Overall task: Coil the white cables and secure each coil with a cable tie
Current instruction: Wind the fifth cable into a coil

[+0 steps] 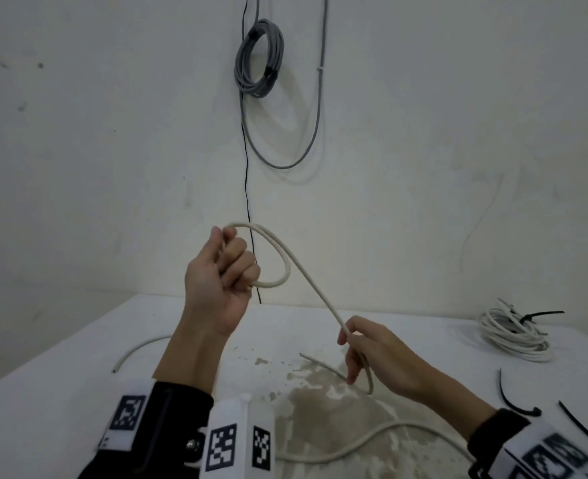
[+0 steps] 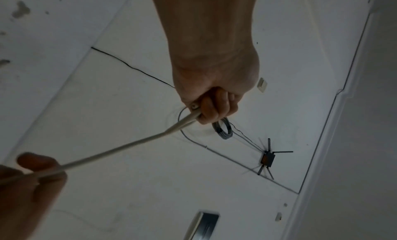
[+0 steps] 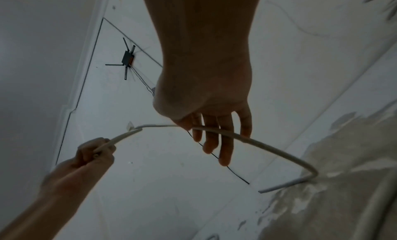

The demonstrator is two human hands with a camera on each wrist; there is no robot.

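My left hand is raised above the table in a fist and grips a small loop of white cable. The left wrist view shows the cable's cut end sticking out of the fist. From the loop the cable slants down to my right hand, which pinches it between thumb and forefinger, the other fingers hanging straight. Below the right hand the cable bends back to a short free end near the table. Another white cable lies along the front of the table.
A tied white coil with a black cable tie sits at the table's right rear. Loose black cable ties lie at the right front. A short white cable piece lies at left. A grey coil hangs on the wall.
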